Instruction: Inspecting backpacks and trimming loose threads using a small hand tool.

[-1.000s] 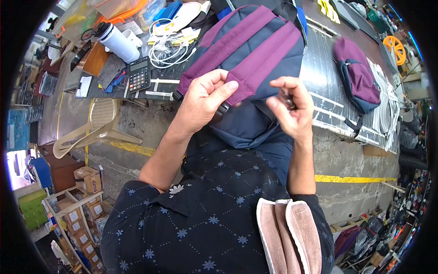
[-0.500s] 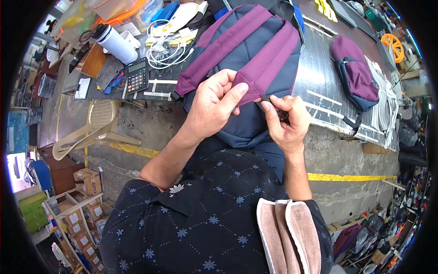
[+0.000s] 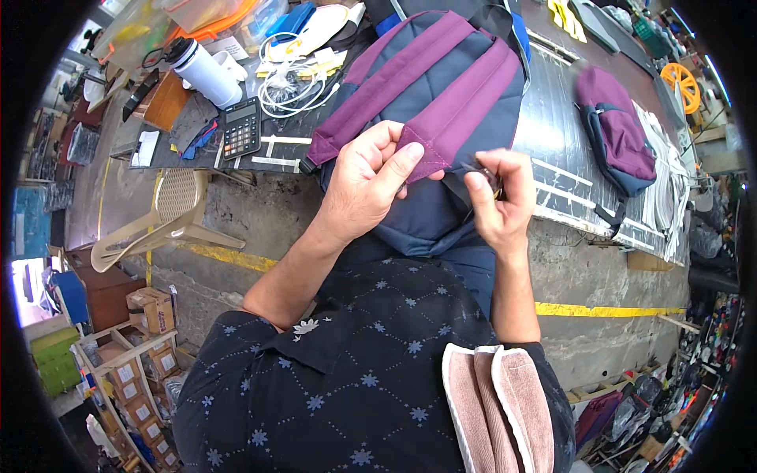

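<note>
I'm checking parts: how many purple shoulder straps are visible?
2: the right strap, its lower end in the left hand, and the left strap, both on the backpack. The bag at right may hide more.

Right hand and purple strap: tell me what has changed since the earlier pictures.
The right hand moved left to the end of the purple strap, then drew back right, a small dark object in its grip. The left hand still pinches the strap; the backpack stayed about where it was.

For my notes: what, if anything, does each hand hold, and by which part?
Left hand: a purple strap, by its stitched lower end. Right hand: a small dark thing, mostly hidden; part unclear.
</note>
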Action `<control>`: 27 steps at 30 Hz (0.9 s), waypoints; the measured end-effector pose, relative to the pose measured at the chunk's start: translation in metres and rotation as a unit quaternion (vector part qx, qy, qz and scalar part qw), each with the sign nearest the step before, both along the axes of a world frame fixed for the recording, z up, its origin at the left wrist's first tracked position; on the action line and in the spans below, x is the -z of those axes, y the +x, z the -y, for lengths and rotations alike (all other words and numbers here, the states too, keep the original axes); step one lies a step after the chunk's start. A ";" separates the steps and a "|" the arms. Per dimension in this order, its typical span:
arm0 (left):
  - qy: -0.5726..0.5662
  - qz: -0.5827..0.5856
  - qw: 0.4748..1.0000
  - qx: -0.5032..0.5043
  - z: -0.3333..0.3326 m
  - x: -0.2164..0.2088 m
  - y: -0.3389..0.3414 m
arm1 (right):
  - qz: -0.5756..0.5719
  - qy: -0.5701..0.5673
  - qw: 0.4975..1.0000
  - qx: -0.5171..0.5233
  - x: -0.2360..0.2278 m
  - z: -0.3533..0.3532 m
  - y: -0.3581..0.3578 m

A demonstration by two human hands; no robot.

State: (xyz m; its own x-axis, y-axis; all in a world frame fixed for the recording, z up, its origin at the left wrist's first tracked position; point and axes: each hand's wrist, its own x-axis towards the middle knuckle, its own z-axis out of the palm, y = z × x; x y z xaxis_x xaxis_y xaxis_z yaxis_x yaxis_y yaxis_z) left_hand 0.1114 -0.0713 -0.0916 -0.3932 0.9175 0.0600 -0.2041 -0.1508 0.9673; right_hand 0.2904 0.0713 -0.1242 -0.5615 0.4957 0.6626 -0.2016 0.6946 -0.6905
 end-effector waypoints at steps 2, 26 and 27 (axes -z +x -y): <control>-0.004 -0.001 1.000 -0.001 0.001 0.001 0.000 | 0.025 -0.068 0.996 -0.049 -0.005 -0.010 -0.004; 0.015 -0.205 0.969 -0.134 0.002 0.003 -0.018 | 0.085 -0.151 0.985 0.003 -0.025 0.009 -0.037; 0.015 -0.204 0.970 -0.133 0.002 0.002 -0.017 | 0.075 -0.146 0.986 0.015 -0.028 0.015 -0.035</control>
